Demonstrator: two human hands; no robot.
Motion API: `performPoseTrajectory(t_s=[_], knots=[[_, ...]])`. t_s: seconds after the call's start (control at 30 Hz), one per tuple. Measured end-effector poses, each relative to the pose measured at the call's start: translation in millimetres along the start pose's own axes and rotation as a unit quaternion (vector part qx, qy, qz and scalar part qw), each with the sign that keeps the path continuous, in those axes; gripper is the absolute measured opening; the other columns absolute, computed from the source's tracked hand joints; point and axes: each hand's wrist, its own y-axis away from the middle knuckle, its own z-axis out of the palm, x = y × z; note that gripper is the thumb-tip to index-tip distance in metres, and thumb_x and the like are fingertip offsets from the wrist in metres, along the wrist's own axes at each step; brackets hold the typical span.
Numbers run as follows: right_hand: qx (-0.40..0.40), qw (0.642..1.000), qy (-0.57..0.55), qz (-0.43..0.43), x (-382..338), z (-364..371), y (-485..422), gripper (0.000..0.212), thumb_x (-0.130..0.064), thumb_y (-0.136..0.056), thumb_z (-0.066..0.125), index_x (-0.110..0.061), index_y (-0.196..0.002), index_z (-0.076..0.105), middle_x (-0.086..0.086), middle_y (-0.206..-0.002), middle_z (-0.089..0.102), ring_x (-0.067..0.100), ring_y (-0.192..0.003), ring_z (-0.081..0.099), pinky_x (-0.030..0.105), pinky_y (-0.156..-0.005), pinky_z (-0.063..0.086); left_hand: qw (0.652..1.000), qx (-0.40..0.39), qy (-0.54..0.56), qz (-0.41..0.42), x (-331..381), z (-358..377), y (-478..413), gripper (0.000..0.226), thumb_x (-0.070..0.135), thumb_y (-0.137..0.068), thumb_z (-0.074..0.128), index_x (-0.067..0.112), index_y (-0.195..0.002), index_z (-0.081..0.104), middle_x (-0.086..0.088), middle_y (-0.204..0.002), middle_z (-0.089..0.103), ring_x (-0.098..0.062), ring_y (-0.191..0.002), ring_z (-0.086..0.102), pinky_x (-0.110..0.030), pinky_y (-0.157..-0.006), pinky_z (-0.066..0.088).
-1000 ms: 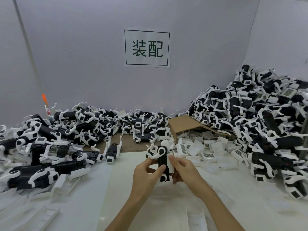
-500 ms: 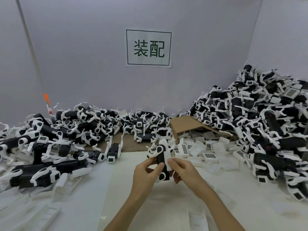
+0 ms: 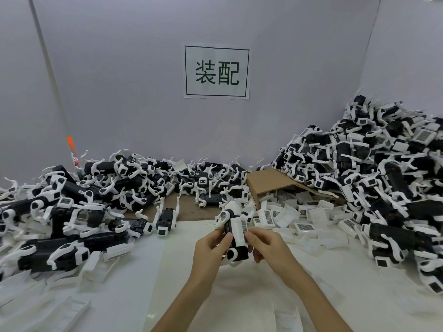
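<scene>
Fingers (image 3: 226, 238) of left hand (image 3: 208, 252) curl round the black-and-white unit (image 3: 230, 225) — right hand (image 3: 268, 245) pinches its white barcode panel (image 3: 239, 230) from 3 o'clock. Unit held upright at centre over white table (image 3: 182, 271); left pile (image 3: 72, 212) at 9 o'clock, right pile (image 3: 383, 188) at 2 o'clock.

A black-and-white toy robot dog (image 3: 233, 232) (barcoded white panel facing up) held above the table.

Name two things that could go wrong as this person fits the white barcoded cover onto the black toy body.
1. The left hand and right hand hold the toy body and white cover by fingertips only, so the cover may seat crooked or slip.
2. The tall pile of toys on the right slopes toward the work space and could slide in.
</scene>
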Motion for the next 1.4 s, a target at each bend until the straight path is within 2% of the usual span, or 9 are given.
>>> performPoseTrajectory(t_s=[0.17, 0.3, 0.37, 0.5, 0.73, 1.07, 1.23, 1.33, 1.4], knots=[[0.007, 1.000, -0.026, 0.007, -1, -2, 0, 0.016, -0.027, -0.096, 0.064, -0.015, -0.096, 0.075, -0.001, -0.076, 0.065, 0.011, -0.062, 0.057, 0.025, -0.060, 0.048, 1.000, -0.007, 0.019, -0.007, 1, 1, 1, 0.021, 0.025, -0.100, 0.058, 0.024, -0.108, 0.077, 0.010, -0.086, 0.077, 0.004, -0.067, 0.065, -0.006, -0.059, 0.044], [0.013, 1.000, -0.007, 0.016, -5, -2, 2, 0.016, -0.033, -0.093, 0.066, -0.025, -0.106, 0.072, -0.008, -0.096, 0.075, 0.010, -0.086, 0.068, 0.017, -0.069, 0.049, 0.999, -0.040, 0.018, 0.009, 4, 3, 2, 0.020, 0.033, -0.091, 0.069, 0.025, -0.107, 0.077, 0.005, -0.099, 0.078, -0.005, -0.090, 0.073, -0.009, -0.070, 0.050], [-0.021, 1.000, -0.006, 0.017, -7, 0, 4, 0.017, -0.032, -0.094, 0.066, -0.030, -0.111, 0.069, -0.012, -0.104, 0.075, 0.008, -0.096, 0.070, 0.017, -0.073, 0.051, 0.999, -0.046, -0.010, 0.021, 2, 5, 2, 0.026, 0.029, -0.088, 0.074, 0.023, -0.113, 0.073, 0.006, -0.102, 0.078, -0.008, -0.096, 0.073, -0.014, -0.074, 0.054], [-0.076, 0.996, -0.014, 0.036, -7, 10, 8, 0.028, -0.044, -0.098, 0.054, -0.031, -0.120, 0.066, -0.009, -0.112, 0.074, 0.010, -0.107, 0.068, 0.034, -0.095, 0.051, 0.998, -0.054, -0.010, 0.010, -1, 5, 1, 0.022, 0.021, -0.096, 0.066, 0.023, -0.118, 0.069, 0.007, -0.104, 0.077, -0.009, -0.098, 0.073, -0.015, -0.073, 0.055], [-0.056, 0.996, -0.061, -0.021, -11, 18, 10, 0.036, -0.043, -0.091, 0.054, -0.023, -0.120, 0.065, -0.008, -0.111, 0.075, 0.007, -0.107, 0.068, 0.019, -0.087, 0.051, 0.998, -0.052, 0.006, 0.019, -2, 5, -2, 0.023, 0.018, -0.098, 0.058, 0.019, -0.120, 0.068, 0.005, -0.107, 0.077, -0.007, -0.101, 0.071, -0.015, -0.078, 0.053], [-0.030, 0.997, -0.048, -0.060, -8, 18, 7, 0.033, -0.038, -0.093, 0.058, -0.021, -0.120, 0.067, -0.001, -0.110, 0.075, 0.014, -0.106, 0.070, 0.027, -0.089, 0.054, 0.998, -0.058, 0.023, 0.025, 1, 6, 1, 0.026, 0.015, -0.099, 0.057, 0.020, -0.122, 0.067, 0.001, -0.107, 0.077, -0.011, -0.101, 0.071, -0.016, -0.076, 0.053], [-0.003, 0.997, -0.054, -0.049, -7, 21, 8, 0.033, -0.043, -0.092, 0.063, -0.020, -0.113, 0.072, 0.002, -0.103, 0.076, 0.018, -0.099, 0.072, 0.032, -0.087, 0.056, 0.998, -0.055, 0.016, 0.030, 2, 8, 3, 0.021, 0.024, -0.100, 0.060, 0.021, -0.119, 0.069, 0.000, -0.106, 0.077, -0.014, -0.100, 0.071, -0.018, -0.076, 0.054], [0.008, 0.999, -0.014, -0.032, -4, 23, 7, 0.025, -0.035, -0.100, 0.056, -0.017, -0.106, 0.073, 0.000, -0.098, 0.077, 0.013, -0.096, 0.072, 0.031, -0.086, 0.055, 0.998, -0.060, 0.000, 0.018, 2, 9, 3, 0.023, 0.023, -0.097, 0.063, 0.020, -0.120, 0.067, 0.000, -0.106, 0.076, -0.014, -0.101, 0.072, -0.021, -0.078, 0.055], [0.028, 0.999, -0.016, -0.007, -5, 23, 7, 0.031, -0.033, -0.104, 0.047, -0.018, -0.101, 0.074, 0.000, -0.093, 0.077, 0.012, -0.089, 0.072, 0.027, -0.079, 0.056, 0.998, -0.063, -0.028, 0.013, 1, 9, 2, 0.030, 0.024, -0.092, 0.073, 0.022, -0.121, 0.066, 0.002, -0.105, 0.076, -0.014, -0.101, 0.072, -0.025, -0.081, 0.056]])
